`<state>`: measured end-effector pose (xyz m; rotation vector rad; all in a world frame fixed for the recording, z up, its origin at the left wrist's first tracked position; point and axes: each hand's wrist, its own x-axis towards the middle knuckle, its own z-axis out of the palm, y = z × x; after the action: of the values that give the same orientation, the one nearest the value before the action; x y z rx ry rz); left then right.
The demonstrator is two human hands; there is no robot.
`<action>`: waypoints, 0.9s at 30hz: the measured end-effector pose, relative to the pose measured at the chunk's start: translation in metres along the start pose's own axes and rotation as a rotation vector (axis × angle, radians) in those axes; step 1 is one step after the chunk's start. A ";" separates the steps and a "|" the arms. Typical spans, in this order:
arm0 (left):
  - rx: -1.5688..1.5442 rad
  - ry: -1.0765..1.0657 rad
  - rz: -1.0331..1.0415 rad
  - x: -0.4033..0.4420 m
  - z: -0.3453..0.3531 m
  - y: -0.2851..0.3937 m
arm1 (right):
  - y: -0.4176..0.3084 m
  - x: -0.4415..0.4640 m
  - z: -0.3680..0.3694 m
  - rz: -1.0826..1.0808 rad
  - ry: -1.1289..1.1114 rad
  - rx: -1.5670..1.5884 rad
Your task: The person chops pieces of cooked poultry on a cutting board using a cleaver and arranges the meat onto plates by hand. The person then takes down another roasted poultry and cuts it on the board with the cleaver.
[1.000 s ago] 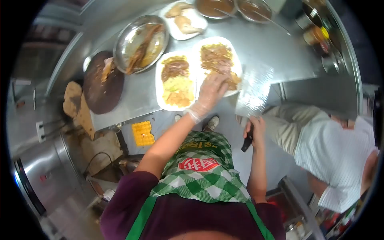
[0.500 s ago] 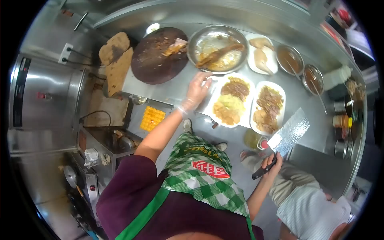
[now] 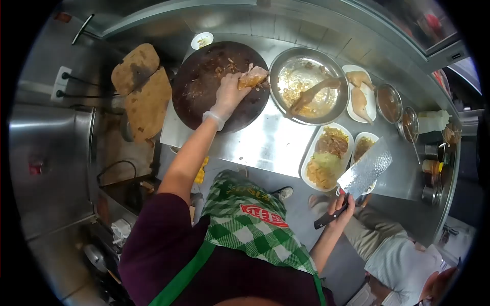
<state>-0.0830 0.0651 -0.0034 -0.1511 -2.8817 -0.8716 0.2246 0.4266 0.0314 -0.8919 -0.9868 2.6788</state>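
My left hand [image 3: 229, 95], in a clear plastic glove, reaches over the round dark chopping board [image 3: 204, 102]. Its fingers close on a piece of cooked meat [image 3: 253, 77] with browned skin, at the board's right side. Scraps of meat lie about it. In my right hand [image 3: 338, 211] is a cleaver [image 3: 366, 167], gripped by its black handle, blade pointing up and right. The blade hangs over a white tray of food [image 3: 364, 144] and hides part of it. Left of that stands another white tray [image 3: 307, 176] with sliced meat and greens.
A steel bowl [image 3: 276, 104] holding a long browned piece of meat stands right of the board. Beyond it are a plate with pale poultry pieces [image 3: 360, 104] and two sauce bowls [image 3: 389, 102]. Another person [image 3: 400, 260] is close on my right. Wooden boards [image 3: 148, 102] lean at left.
My left hand has moved left and away from me, from near the steel bowl onto the board, and taken hold of the meat piece. My right hand still holds the cleaver. The view has shifted.
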 end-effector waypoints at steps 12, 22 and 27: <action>-0.074 -0.039 -0.040 0.038 0.013 0.021 | 0.046 -0.036 0.045 -0.040 0.204 -0.059; 0.016 0.178 0.189 0.081 0.003 -0.068 | 0.035 -0.043 0.067 -0.079 0.225 -0.205; -0.149 -0.021 0.295 0.058 -0.001 -0.091 | 0.030 -0.049 0.073 -0.116 0.206 -0.249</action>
<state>-0.1526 -0.0071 -0.0434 -0.5858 -2.7126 -1.0263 0.2238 0.3472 0.0802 -1.0936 -1.2966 2.3475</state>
